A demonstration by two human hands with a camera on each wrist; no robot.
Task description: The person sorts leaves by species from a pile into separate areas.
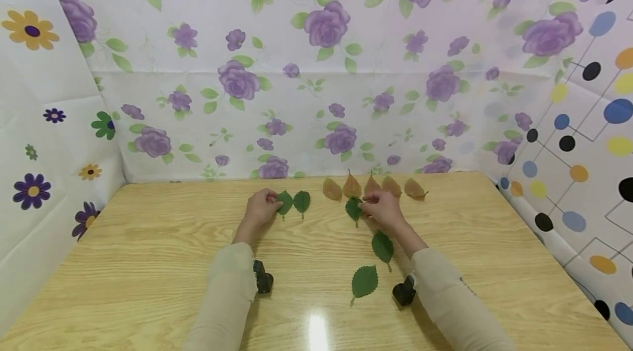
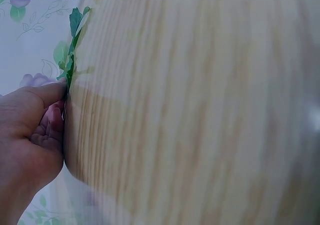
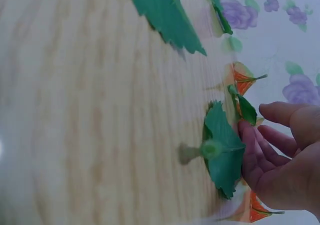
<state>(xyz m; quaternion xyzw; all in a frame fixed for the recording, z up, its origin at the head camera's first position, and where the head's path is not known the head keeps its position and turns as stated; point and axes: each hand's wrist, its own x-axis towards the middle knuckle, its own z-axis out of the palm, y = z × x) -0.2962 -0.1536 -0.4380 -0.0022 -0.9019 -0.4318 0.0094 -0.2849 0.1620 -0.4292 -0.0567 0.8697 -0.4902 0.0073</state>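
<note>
In the head view my left hand [image 1: 260, 209] is at the far side of the table, thumb and fingertips pinching the edge of a serrated green leaf [image 1: 284, 203]. A second green leaf [image 1: 301, 202] lies right beside it. My right hand [image 1: 384, 209] holds a small green leaf [image 1: 353, 208] by its right edge, just in front of the row of orange-brown leaves. In the right wrist view this small leaf [image 3: 247, 111] stands tilted between thumb and fingertips. Nearer to me lie two more green leaves, one by the right wrist [image 1: 383, 247] and a larger one [image 1: 365, 282].
Several orange-brown leaves [image 1: 332, 189] lie in a row along the back edge of the wooden table [image 1: 148, 263], partly hidden by my right hand. Flower-printed cloth [image 1: 296, 104] rises behind the table, with a dotted cloth [image 1: 573, 175] at the right.
</note>
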